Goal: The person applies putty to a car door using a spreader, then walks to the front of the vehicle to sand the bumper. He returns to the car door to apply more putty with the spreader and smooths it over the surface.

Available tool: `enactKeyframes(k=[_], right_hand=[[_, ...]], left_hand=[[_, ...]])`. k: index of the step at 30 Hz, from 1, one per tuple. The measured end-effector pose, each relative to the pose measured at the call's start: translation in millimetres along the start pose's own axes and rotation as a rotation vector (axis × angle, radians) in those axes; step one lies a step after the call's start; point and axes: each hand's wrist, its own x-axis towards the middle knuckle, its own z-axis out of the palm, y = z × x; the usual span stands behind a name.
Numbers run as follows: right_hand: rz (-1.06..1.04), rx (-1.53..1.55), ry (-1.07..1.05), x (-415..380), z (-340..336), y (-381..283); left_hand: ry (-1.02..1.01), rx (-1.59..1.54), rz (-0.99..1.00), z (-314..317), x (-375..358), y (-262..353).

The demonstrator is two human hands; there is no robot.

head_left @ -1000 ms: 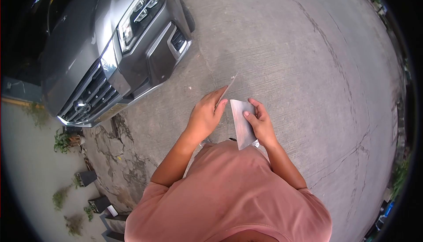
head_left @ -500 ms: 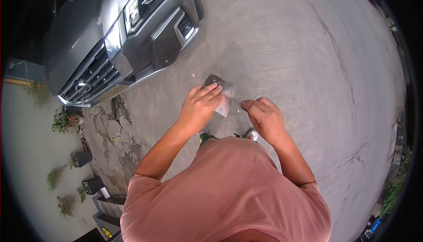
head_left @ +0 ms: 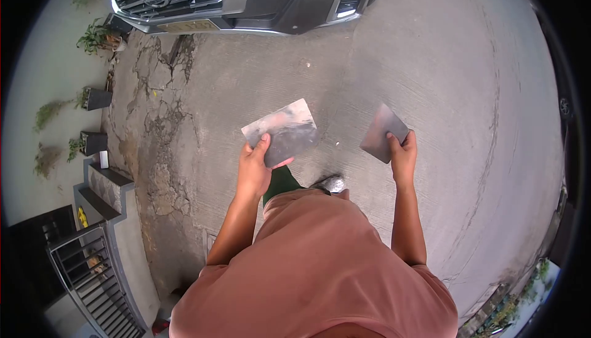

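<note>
In my left hand (head_left: 252, 169) is a flat rectangular plate (head_left: 286, 144), dull grey on its lower part and pale, pinkish and smeared along its upper edge. The thumb lies on its face and the fingers pass underneath. My right hand (head_left: 404, 158) pinches a smaller, thin grey card-like sheet (head_left: 380, 133) by its right edge, tilted, with a faint pinkish tone on it. The two pieces are held apart above the concrete ground, a gap of pavement showing between them.
A grey car (head_left: 265, 5) stands ahead, its front bumper toward me. Cracked, broken concrete (head_left: 160, 135) runs along the left. Potted plants (head_left: 95, 99) line the wall, with a barred metal gate (head_left: 98, 276) at lower left. My shoe (head_left: 332, 183) shows below my hands.
My hands have moved apart, separating the two pieces that overlapped between them. The view has turned, and the car now sits higher and farther right in it.
</note>
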Motion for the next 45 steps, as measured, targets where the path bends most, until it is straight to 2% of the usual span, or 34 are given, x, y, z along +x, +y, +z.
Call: enactKeyframes(k=[1, 4, 7, 10, 11, 14, 18, 20, 21, 23, 25, 28, 31, 34, 35, 38, 39, 41, 42, 44, 45], right_hand=[[0.025, 0.152, -0.126, -7, 15, -9], [-0.032, 0.258, -0.315, -36, 81, -38], [-0.277, 0.187, -0.481, -64, 155, -91], [-0.786, -0.077, -0.728, -51, 216, -141], [-0.805, -0.142, -0.777, -51, 235, -159], [-0.838, -0.252, -0.759, -39, 304, -185], [-1.082, -0.417, -0.845, -54, 386, -217], [-1.167, -0.429, -0.949, -84, 422, -226], [-1.279, -0.434, -1.041, -94, 436, -228], [-1.312, -0.428, -1.111, -109, 473, -231], [-1.338, -0.453, -1.143, -109, 512, -227], [-1.362, -0.484, -1.077, -115, 557, -237], [-1.344, -0.384, -1.277, -145, 590, -241], [-1.275, -0.178, -1.556, -180, 625, -229], [-1.321, -0.106, -1.591, -192, 637, -226], [-1.234, 0.004, -1.721, -222, 687, -234], [-1.182, 0.027, -1.744, -226, 706, -236], [-1.080, 0.084, -1.804, -238, 749, -242], [-1.168, 0.198, -1.883, -248, 763, -252], [-1.335, 0.439, -1.994, -266, 776, -287], [-1.494, 0.490, -1.949, -275, 778, -303]], left_hand=[[0.022, -0.044, -0.002, -15, 6, -1], [0.037, -0.172, -0.033, -52, 17, 18], [0.054, -0.256, -0.024, -87, 30, 47], [0.038, -0.257, 0.011, -134, 39, 85], [0.063, -0.201, 0.039, -145, 38, 99], [-0.082, -0.018, 0.015, -195, 31, 131], [0.328, -0.003, 0.338, -257, 23, 162], [0.409, 0.056, 0.359, -285, 16, 175], [0.441, 0.087, 0.372, -293, 11, 175], [0.497, 0.162, 0.402, -309, -3, 173], [0.578, 0.049, 0.377, -321, -20, 180], [0.703, -0.128, 0.381, -345, -38, 173], [0.843, -0.292, 0.465, -361, -46, 164], [1.024, -0.207, 0.606, -379, -39, 168], [0.969, -0.271, 0.627, -380, -39, 176], [0.944, -0.100, 0.636, -402, -27, 184], [0.874, -0.129, 0.583, -404, -27, 206], [0.913, -0.070, 0.709, -422, -3, 235], [0.932, -0.038, 0.770, -436, 6, 250], [1.037, 0.790, 0.616, -497, 26, 262], [1.027, 0.763, 0.670, -508, 31, 277]])
